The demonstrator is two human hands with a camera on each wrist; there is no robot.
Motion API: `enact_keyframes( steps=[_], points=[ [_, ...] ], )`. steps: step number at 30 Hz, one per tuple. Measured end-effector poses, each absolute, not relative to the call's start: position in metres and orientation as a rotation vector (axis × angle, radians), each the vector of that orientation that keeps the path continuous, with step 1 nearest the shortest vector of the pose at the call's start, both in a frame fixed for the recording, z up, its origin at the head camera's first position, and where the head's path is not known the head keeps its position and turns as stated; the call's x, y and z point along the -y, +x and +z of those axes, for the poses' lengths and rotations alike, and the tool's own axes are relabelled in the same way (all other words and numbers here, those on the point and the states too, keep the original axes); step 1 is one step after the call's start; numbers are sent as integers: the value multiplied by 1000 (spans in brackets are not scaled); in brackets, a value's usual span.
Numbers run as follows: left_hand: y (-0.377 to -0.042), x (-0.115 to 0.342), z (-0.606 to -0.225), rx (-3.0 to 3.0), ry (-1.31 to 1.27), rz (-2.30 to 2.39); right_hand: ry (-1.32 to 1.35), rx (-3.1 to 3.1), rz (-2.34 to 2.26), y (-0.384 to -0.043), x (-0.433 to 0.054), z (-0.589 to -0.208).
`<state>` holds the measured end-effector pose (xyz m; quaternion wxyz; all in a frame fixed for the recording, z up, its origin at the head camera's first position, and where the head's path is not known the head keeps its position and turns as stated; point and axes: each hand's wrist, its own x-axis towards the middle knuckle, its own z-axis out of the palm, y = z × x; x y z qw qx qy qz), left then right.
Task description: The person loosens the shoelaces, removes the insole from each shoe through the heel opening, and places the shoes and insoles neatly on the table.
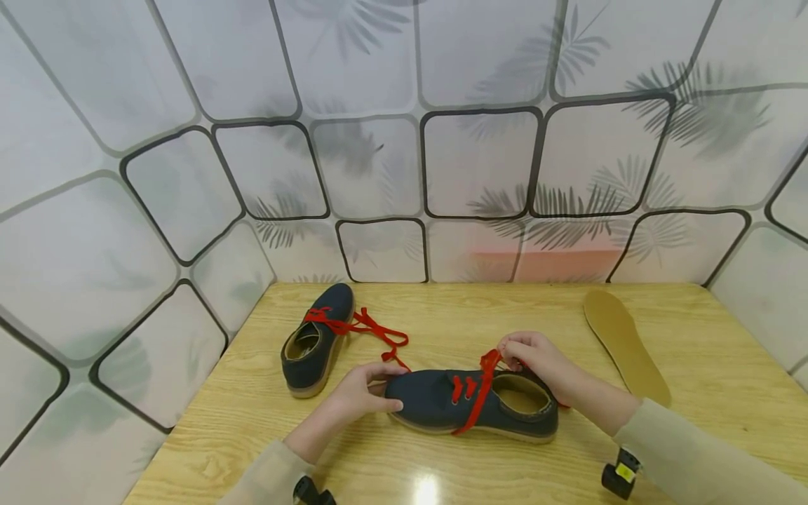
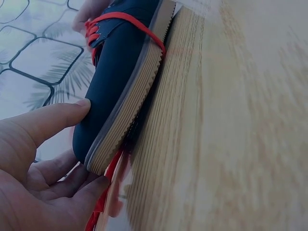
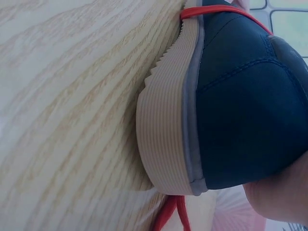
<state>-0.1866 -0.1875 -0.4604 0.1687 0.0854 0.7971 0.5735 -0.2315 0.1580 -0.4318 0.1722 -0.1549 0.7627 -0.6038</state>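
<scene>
A navy shoe (image 1: 423,398) with a ribbed tan sole lies on the table, its toe pointing left. My left hand (image 1: 365,393) holds the toe, thumb on one side and fingers round the front, as the left wrist view of the shoe (image 2: 113,82) shows. A red shoelace (image 1: 481,403) passes over the tongue and down across the sole's near edge. At the shoe's opening, my right hand (image 1: 536,358) pinches the lace near a bunched knot. In the right wrist view, the heel (image 3: 245,115) fills much of the frame; the fingertips are hidden there.
Another navy shoe (image 1: 318,344) stands at the back left, its red laces (image 1: 379,328) trailing right over the table. A tan insole (image 1: 625,344) lies at the right. Behind the wooden table (image 1: 454,319) rises a patterned backdrop (image 1: 372,168).
</scene>
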Motion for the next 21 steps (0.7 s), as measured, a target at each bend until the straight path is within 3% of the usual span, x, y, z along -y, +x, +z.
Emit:
enact_keyframes(
  steps=[21],
  points=[
    [-187,187,-461,-2255,236,1640,-286,-2090,-1808,-233,-161,-435]
  ],
)
